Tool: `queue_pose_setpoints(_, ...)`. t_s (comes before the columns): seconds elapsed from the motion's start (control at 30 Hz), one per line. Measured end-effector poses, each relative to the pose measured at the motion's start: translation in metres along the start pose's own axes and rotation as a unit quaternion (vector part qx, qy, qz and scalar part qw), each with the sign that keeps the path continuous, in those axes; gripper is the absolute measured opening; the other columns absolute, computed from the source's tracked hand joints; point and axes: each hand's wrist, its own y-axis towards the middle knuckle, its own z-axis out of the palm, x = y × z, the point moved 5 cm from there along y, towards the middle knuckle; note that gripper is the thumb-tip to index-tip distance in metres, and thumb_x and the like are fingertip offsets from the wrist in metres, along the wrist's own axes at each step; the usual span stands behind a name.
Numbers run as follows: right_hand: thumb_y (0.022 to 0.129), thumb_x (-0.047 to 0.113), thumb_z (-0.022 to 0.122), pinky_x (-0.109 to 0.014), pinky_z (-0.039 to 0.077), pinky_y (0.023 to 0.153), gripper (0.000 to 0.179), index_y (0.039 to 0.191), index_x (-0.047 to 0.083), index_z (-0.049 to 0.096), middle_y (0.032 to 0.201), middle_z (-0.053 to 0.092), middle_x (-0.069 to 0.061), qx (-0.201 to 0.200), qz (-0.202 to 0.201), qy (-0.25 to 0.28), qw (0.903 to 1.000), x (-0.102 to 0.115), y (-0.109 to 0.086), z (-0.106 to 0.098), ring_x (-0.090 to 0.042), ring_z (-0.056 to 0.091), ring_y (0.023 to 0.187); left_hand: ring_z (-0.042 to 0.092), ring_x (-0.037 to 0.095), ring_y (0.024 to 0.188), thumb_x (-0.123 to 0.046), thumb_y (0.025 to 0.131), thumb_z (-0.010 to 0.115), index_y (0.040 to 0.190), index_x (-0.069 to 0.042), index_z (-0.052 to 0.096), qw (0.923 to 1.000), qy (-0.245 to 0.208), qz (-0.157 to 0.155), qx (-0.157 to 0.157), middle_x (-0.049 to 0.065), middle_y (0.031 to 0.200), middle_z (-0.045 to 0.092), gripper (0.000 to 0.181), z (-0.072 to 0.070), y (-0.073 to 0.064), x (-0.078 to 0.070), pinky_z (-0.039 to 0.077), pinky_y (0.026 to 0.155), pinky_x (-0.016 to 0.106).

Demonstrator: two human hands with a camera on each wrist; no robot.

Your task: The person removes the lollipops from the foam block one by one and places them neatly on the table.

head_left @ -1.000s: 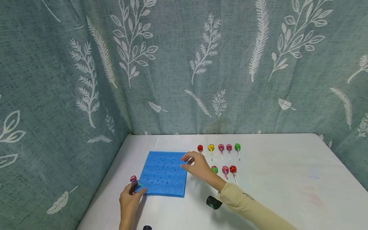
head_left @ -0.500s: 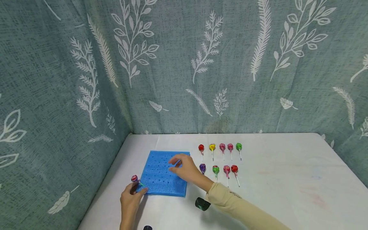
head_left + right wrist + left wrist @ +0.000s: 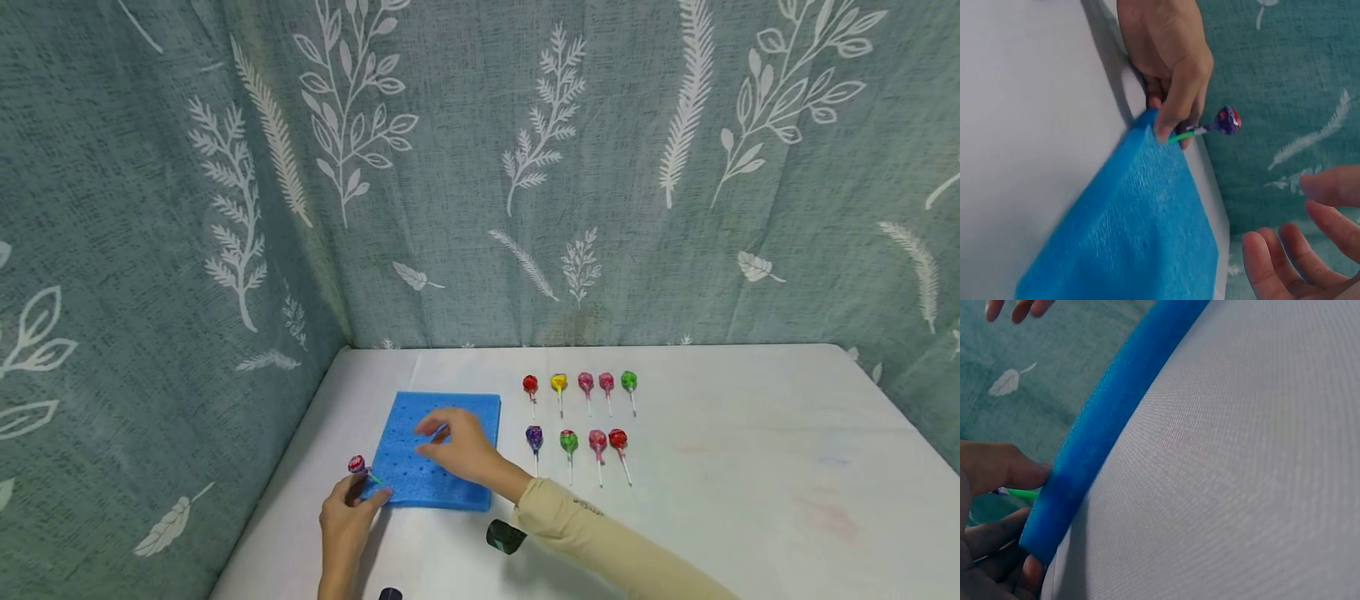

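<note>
A blue foam board (image 3: 468,493) dotted with small holes lies at the left of the table. My left hand (image 3: 347,517) grips its near left corner, thumb on the front side and fingers around the edge, as the left wrist view shows of the foam (image 3: 1107,406). Beside that thumb a lollipop (image 3: 356,463) in a purple and red wrapper stands in the corner, its green stick (image 3: 1182,135) entering the foam in the right wrist view. Above the middle of the board is my right hand (image 3: 461,446), fingers loosely bent, thumb apart from them, holding nothing.
Right of the board, wrapped lollipops lie in two rows on the white table (image 3: 720,483): a back row with a yellow one (image 3: 558,382) and a front row with a purple one (image 3: 534,437). A patterned green cloth (image 3: 465,167) hangs behind and at the left.
My right hand has moved left from the board's right edge to over its middle, uncovering the front-row lollipops. My left hand stays at the corner.
</note>
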Motion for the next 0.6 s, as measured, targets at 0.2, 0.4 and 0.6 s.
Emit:
queue_pose_setpoints(0.2, 0.077, 0.017, 0.066, -0.017, 0.046, 0.062, 0.019, 0.096, 0.017, 0.064, 0.094, 0.06, 0.003, 0.009, 0.015, 0.0, 0.9998, 0.001, 0.004, 0.016, -0.009, 0.056, 0.08, 0.041, 0.035, 0.112, -0.021, 0.072, 0.07, 0.122, -0.001, 0.046, 0.9999, -0.006, 0.005, -0.007, 0.022, 0.121, 0.047, 0.059, -0.001, -0.002, -0.002, 0.035, 0.093, 0.047)
queue_pose_setpoints(0.4, 0.077, 0.021, 0.067, -0.017, 0.046, 0.063, 0.02, 0.097, 0.02, 0.063, 0.095, 0.059, 0.003, 0.017, 0.029, 0.007, 0.9994, 0.002, 0.009, 0.035, -0.01, 0.056, 0.083, 0.04, 0.034, 0.113, -0.022, 0.073, 0.069, 0.123, -0.002, 0.045, 1.0, -0.002, 0.0, -0.001, 0.021, 0.123, 0.046, 0.059, -0.001, -0.002, -0.001, 0.035, 0.094, 0.046)
queue_pose_setpoints(0.6, 0.077, 0.019, 0.066, -0.017, 0.046, 0.063, 0.021, 0.098, 0.019, 0.063, 0.097, 0.059, -0.001, 0.026, 0.028, 0.02, 0.9991, 0.005, 0.015, 0.054, -0.011, 0.056, 0.084, 0.039, 0.035, 0.114, -0.023, 0.072, 0.07, 0.124, -0.001, 0.043, 1.0, 0.0, 0.001, 0.005, 0.021, 0.123, 0.046, 0.062, 0.0, -0.001, 0.001, 0.035, 0.094, 0.045)
